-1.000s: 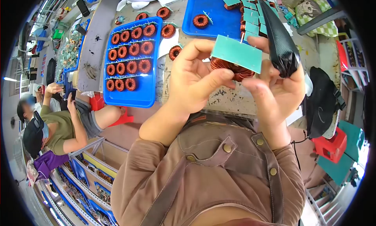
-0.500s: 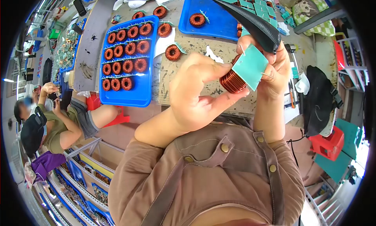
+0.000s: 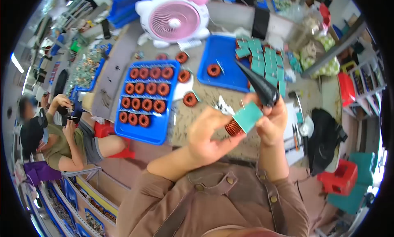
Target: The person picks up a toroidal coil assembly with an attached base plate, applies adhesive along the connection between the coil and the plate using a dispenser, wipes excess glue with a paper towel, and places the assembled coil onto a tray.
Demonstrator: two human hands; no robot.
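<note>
My left hand (image 3: 208,134) pinches a copper-wound toroidal coil (image 3: 233,128) between thumb and fingers. A square green board (image 3: 248,116) is attached to the coil's side, tilted up towards me. In my right hand (image 3: 272,121) is a black, tapered, pointed tool (image 3: 261,86) with a textured surface, its tip aimed up and to the left. The right thumb is at the board's right edge; whether it presses on it I cannot tell. A blue tray (image 3: 141,133) to the left holds rows of similar coils, and a few more coils (image 3: 190,99) lie beside it.
Another blue tray (image 3: 211,44) at the back carries a single coil and many green-boarded ones. Behind stands a pink and white fan (image 3: 174,21). A black bag (image 3: 324,138) and hand tools (image 3: 296,136) lie at right. A co-worker (image 3: 65,148) sits at left.
The camera view has tipped upward, bringing the whole fan into sight and shifting the bench lower in the picture. Both hands still hold the coil and the black tool.
</note>
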